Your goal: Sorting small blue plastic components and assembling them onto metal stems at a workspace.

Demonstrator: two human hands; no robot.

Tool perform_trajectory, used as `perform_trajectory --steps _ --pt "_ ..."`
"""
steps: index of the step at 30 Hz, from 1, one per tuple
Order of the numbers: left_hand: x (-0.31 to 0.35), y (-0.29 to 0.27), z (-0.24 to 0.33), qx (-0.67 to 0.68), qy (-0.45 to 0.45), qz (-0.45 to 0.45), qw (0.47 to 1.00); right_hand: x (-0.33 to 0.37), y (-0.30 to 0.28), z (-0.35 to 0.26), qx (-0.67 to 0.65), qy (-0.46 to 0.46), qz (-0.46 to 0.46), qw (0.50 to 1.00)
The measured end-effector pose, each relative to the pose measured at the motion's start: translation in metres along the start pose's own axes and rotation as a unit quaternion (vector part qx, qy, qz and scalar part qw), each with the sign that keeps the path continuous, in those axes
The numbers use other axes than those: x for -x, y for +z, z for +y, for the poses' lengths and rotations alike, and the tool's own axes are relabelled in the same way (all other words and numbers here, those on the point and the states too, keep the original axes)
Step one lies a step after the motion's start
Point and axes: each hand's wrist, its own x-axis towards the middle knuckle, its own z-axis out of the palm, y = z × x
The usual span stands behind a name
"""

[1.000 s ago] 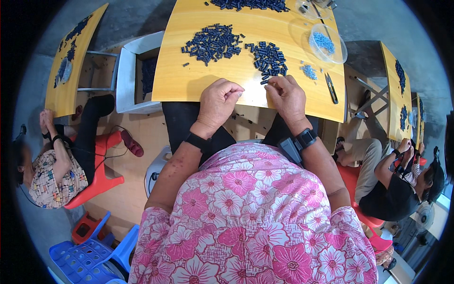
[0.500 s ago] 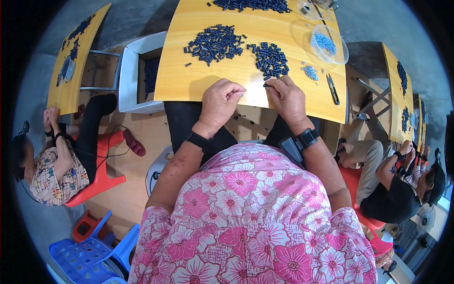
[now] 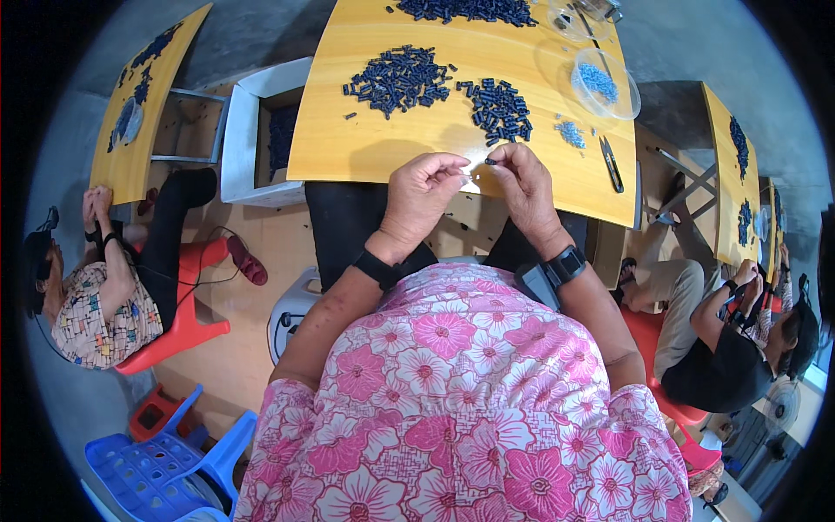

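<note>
At the table's near edge my two hands face each other with their fingertips a short gap apart. My right hand [image 3: 529, 187] pinches a small black cylindrical piece [image 3: 490, 162] between thumb and forefinger. My left hand [image 3: 422, 198] is closed in a pinch too; what lies in its fingertips is too small to make out. Beyond my right hand lies a pile of short black cylindrical pieces [image 3: 501, 111]. A larger pile of the same black pieces [image 3: 400, 80] is farther left. Tiny pale blue pieces [image 3: 571, 133] lie loose to the right.
Black-handled thread snips [image 3: 612, 163] lie near the yellow table's [image 3: 322, 130] right edge. Behind them stands a clear tub [image 3: 628, 103] of pale blue pieces. An open white box [image 3: 240, 143] is left of the table. Other people sit at tables on both sides.
My left hand has moved right, bringing its fingertips nearer the right hand. The black piece in my right fingertips is held a little lower, clear of the pile.
</note>
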Motion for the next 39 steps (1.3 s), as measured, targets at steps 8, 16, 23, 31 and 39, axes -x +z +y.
perform_trajectory --steps 8,16,23,31,39 --pt "0.004 0.011 0.011 0.088 -0.021 0.004 0.996 0.005 0.007 -0.008 -0.175 0.04 -0.009 0.984" --pt "0.006 0.016 0.013 0.092 -0.02 0.025 0.995 0.009 0.005 -0.016 -0.178 0.047 0.021 0.983" --pt "0.006 0.018 0.014 0.072 -0.019 0.023 0.997 0.012 0.0 -0.015 -0.168 0.054 0.033 0.984" --pt "0.002 0.019 0.01 0.074 -0.027 -0.01 0.997 0.007 -0.001 -0.014 -0.286 0.061 0.037 0.956" --pt "-0.004 0.008 0.008 0.088 -0.068 -0.069 0.991 0.001 -0.009 -0.012 -0.153 -0.053 -0.005 0.987"
